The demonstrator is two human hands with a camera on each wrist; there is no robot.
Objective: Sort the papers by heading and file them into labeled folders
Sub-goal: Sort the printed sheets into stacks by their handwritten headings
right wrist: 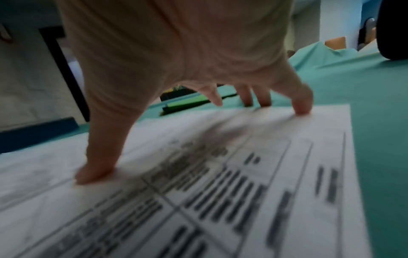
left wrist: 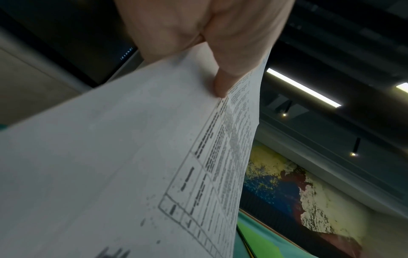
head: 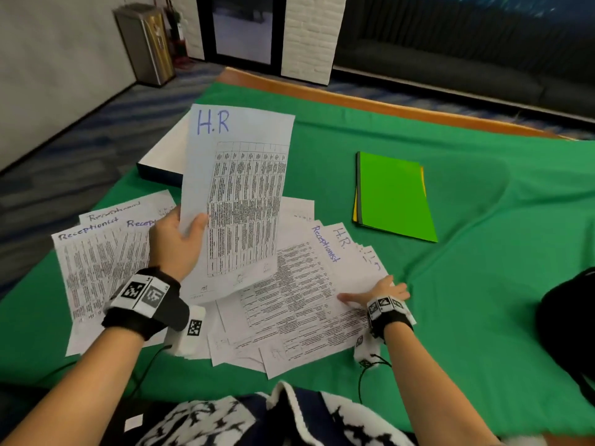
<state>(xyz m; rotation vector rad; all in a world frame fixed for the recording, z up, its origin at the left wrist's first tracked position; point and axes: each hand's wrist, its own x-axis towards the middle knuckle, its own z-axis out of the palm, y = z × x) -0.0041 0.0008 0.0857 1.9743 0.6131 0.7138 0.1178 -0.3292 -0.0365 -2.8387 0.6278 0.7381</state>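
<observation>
My left hand (head: 180, 239) holds up a printed sheet headed "H.R" (head: 238, 194), thumb on its front, fingers behind; in the left wrist view the H.R sheet (left wrist: 132, 157) is pinched by my thumb (left wrist: 220, 83). My right hand (head: 376, 292) presses spread fingertips (right wrist: 302, 108) on the middle pile of papers (head: 299, 300), whose top sheets read "Receptionist" and "H.R.". To the left lies a group of "Receptionist" sheets (head: 93, 262). A stack of folders (head: 394, 196), bright green on top with yellow under it, lies shut at the right.
A green cloth (head: 483, 284) covers the table. A white flat box (head: 164, 162) sits behind the raised sheet. A black object (head: 570, 326) lies at the right edge. My patterned clothing (head: 257, 420) is at the near edge.
</observation>
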